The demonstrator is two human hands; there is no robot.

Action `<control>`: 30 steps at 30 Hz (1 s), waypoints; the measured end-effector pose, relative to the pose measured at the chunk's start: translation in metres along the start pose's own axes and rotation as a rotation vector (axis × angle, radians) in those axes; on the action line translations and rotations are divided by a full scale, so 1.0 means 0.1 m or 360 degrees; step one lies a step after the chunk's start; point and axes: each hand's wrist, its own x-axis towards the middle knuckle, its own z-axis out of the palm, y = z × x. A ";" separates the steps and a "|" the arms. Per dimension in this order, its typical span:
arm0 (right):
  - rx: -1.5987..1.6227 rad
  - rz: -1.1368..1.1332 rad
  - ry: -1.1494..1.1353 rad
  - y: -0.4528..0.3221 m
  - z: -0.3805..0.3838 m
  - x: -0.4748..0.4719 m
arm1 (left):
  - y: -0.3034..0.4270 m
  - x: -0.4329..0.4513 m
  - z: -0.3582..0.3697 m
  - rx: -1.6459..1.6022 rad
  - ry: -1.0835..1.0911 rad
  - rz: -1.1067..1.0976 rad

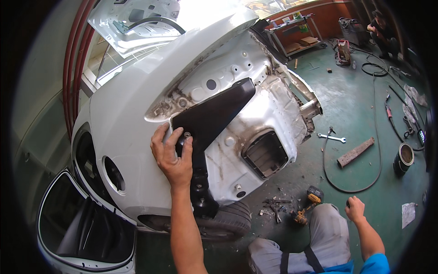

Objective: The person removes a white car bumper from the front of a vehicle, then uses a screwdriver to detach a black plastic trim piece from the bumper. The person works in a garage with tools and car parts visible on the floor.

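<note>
My left hand [174, 156] reaches to a black, angled panel [215, 111] lying against the bare metal at the end of a white car body [126, 99]. Its thumb and index fingertips are beside a small round metal fastener [187, 135] on that panel; whether they pinch it is unclear. Another finger touches the white body edge. The panel's narrow lower part [200, 186] runs down to a tyre [229, 219] and carries more fasteners. Over the green floor, beside my right knee, my right hand [356, 207] is closed around a small dark object, mostly hidden.
A yellow cordless drill [306, 207] and pliers [273, 207] lie near my legs. On the right are a wrench [332, 138], a looped hose [378, 164], a scrap bar [356, 152] and a can [403, 159]. A door [85, 226] stands at left. Another person [385, 34] crouches beyond.
</note>
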 end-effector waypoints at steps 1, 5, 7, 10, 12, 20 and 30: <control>0.0019 -0.0019 0.0021 0.00 0.00 0.00 | 0.00 0.00 -0.01 -0.0023 -0.0009 -0.0013; 0.0005 0.0008 0.0012 -0.01 0.00 -0.02 | -0.03 0.00 -0.02 -0.0094 -0.0015 -0.0023; 0.0011 -0.0012 0.0035 -0.02 0.00 -0.02 | -0.04 -0.01 -0.01 -0.0134 0.0014 -0.0046; 0.0028 -0.0020 0.0030 -0.02 -0.01 -0.03 | -0.05 -0.02 0.02 -0.0112 0.0048 -0.0048; 0.0015 -0.0001 0.0000 -0.03 -0.01 -0.03 | -0.06 -0.02 0.03 -0.0081 0.0058 -0.0043; 0.0007 0.0011 -0.0026 -0.07 0.01 -0.05 | -0.02 0.01 -0.01 0.0012 0.0006 0.0031; 0.0080 0.0039 0.0008 -0.03 -0.02 -0.06 | 0.04 0.03 0.04 0.0337 0.0055 0.0196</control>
